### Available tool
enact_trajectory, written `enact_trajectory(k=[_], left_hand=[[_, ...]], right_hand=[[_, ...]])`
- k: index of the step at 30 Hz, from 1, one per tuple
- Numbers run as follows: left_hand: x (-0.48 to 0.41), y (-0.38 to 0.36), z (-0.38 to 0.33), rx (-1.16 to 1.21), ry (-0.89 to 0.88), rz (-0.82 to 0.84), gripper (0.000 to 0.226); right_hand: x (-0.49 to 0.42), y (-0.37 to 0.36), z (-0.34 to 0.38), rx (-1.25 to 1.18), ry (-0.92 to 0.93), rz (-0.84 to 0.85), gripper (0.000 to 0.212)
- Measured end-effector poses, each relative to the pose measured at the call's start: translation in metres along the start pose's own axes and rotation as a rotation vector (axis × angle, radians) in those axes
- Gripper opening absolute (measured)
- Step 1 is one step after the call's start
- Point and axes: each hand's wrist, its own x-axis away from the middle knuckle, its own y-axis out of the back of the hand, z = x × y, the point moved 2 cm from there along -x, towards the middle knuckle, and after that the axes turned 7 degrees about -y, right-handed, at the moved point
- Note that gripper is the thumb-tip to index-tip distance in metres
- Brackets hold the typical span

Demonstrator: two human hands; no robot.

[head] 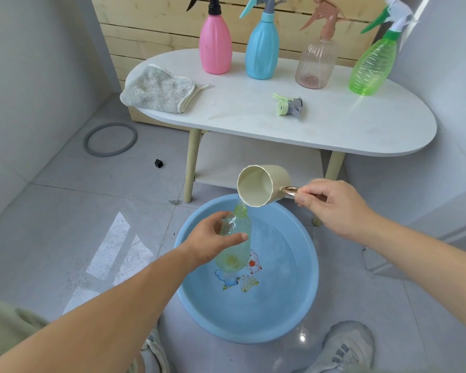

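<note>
bottle (236,238) upright, neck up, left hand (210,244) gripping

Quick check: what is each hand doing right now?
Left hand: grips the pale green bottle over the blue basin.
Right hand: pinches the handle of the tilted cream cup.

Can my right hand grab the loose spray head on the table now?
Probably not yet: the right hand grips the cup by its handle. The spray head lies in the open on the table, so only the cup hinders it.

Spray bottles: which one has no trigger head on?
The clear pale-green plastic bottle gripped by the left hand; the four on the white table have theirs.
</note>
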Motion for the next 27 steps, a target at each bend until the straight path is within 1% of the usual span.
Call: enact_trajectory(k=[10, 20, 23, 27], left_hand=[[-0.0007, 0.0000, 0.0000, 0.016, -0.002, -0.023, 0.048], [-0.0021, 0.0013, 0.0028, 0.022, -0.004, -0.028, 0.053], [-0.0022, 0.0013, 0.0030, 0.030, 0.001, -0.021, 0.052], [-0.0021, 0.0007, 0.0031, 0.028, 0.004, -0.016, 0.051]], right_hand=[[-0.0017, -0.0008, -0.0014, 0.000, 0.043, -0.003, 0.031], [-0.0042, -0.0011, -0.0024, 0.063, 0.096, -0.022, 0.033], [-0.0046, -0.0007, -0.0041, 0.071, 0.104, -0.028, 0.030], [-0.0051, -0.0003, -0.0046, 0.091, 0.121, -0.036, 0.019]])
